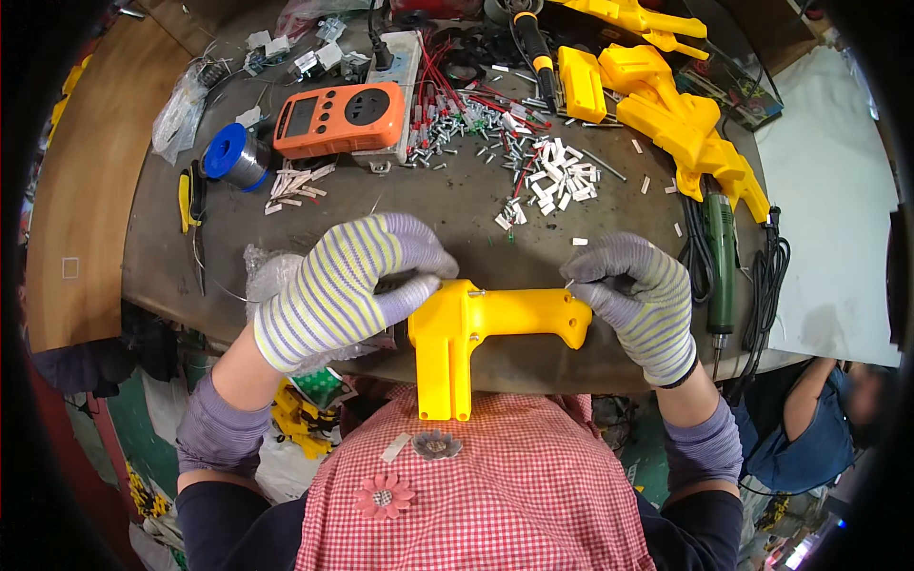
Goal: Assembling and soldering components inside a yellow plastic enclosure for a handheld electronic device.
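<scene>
A yellow plastic tool housing (446, 347) with a pistol-like handle lies at the table's near edge, its handle pointing right. My left hand (347, 281), in a striped glove, grips the housing's upper left corner between thumb and fingers. My right hand (643, 295), gloved alike, is closed in a pinch at the handle's far right end. A small metal screw (568, 284) shows at its fingertips, over a hole there. Another screw (476, 293) stands in the housing near the handle's root.
Beyond my hands lie loose screws (447, 128) and white sleeves (562, 176). An orange meter (338, 119), solder spool (236, 157) and pliers (192, 209) are left. More yellow housings (676, 124), a green electric screwdriver (721, 257) and black cable (762, 276) lie right. Another person (800, 428) is at far right.
</scene>
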Motion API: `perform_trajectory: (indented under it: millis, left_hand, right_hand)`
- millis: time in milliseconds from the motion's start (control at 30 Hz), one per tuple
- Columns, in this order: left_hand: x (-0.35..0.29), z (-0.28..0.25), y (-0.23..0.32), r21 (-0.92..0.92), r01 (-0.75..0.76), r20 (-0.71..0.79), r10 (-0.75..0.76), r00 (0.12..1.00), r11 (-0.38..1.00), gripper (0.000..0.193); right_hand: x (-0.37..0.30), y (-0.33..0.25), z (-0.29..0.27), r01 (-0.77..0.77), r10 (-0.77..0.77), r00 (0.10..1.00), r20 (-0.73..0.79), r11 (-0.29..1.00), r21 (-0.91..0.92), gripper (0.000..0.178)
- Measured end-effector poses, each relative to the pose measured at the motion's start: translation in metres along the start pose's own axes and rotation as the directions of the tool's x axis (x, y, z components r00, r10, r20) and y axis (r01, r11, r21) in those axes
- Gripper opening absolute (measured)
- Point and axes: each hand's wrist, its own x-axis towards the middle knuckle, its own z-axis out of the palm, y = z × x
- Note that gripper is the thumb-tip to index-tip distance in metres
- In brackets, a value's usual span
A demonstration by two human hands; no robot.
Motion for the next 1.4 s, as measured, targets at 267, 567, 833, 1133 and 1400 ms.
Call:
perform_trajectory:
  millis: [267, 567, 833, 1133, 1400]
  left_hand:
    - [0.031, 0.031, 0.057, 0.243, -0.256, -0.255, 0.316, 0.914, 0.936, 0.032]
    - [-0.001, 0.033, 0.059, 0.522, -0.435, -0.168, 0.589, 0.791, 0.734, 0.023]
    - [-0.042, 0.042, 0.052, 0.016, -0.147, -0.371, 0.142, 0.918, 0.989, 0.024]
    - [-0.09, 0.04, 0.043, -0.15, 0.145, -0.06, -0.155, 0.986, 0.978, 0.015]
    - [-0.09, 0.048, 0.042, -0.039, 0.046, -0.134, -0.051, 0.99, 0.998, 0.018]
  right_hand:
    - [-0.006, -0.023, 0.027, -0.084, 0.212, 0.968, -0.134, 0.776, 0.626, 0.016]
    - [-0.018, -0.03, 0.067, -0.096, 0.205, 0.978, -0.035, 0.594, 0.798, 0.019]
    - [-0.04, -0.033, 0.083, -0.218, 0.255, 0.966, 0.035, 0.739, 0.638, 0.013]
    - [-0.054, -0.014, 0.071, 0.447, -0.354, 0.868, 0.348, 0.863, -0.235, 0.018]
    - [-0.054, -0.015, 0.074, 0.76, -0.55, 0.645, 0.53, 0.536, -0.368, 0.026]
